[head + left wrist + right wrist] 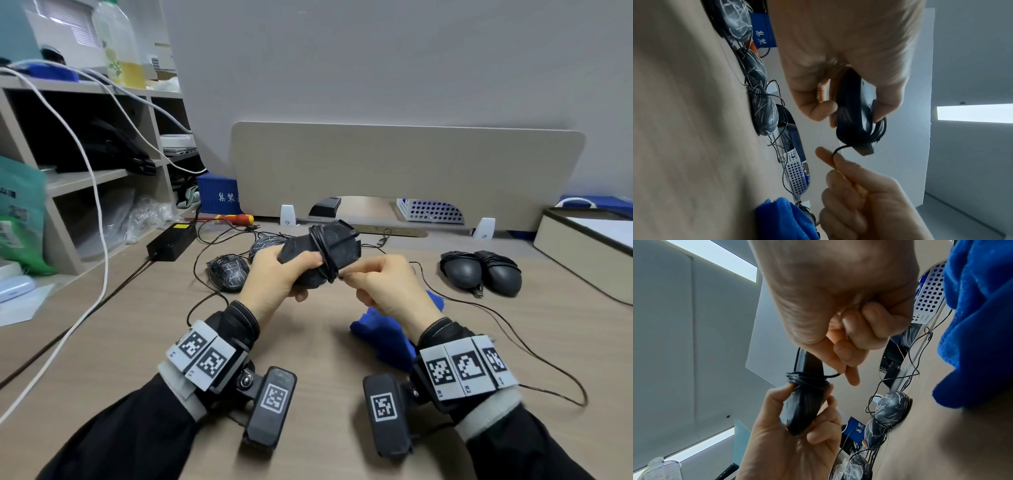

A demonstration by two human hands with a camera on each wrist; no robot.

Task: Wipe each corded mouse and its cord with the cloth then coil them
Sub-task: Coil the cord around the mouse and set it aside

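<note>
Blue box (219, 193), lettering "集装"

Two wrapped mice (479, 272) lie right of the cloth (387, 337), two unwrapped mice (228, 272) left.

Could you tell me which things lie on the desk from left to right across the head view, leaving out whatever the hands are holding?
Black power adapter → patterned mouse → blue cloth → two grey mice with coiled cords → shallow box at the right edge.
</note>
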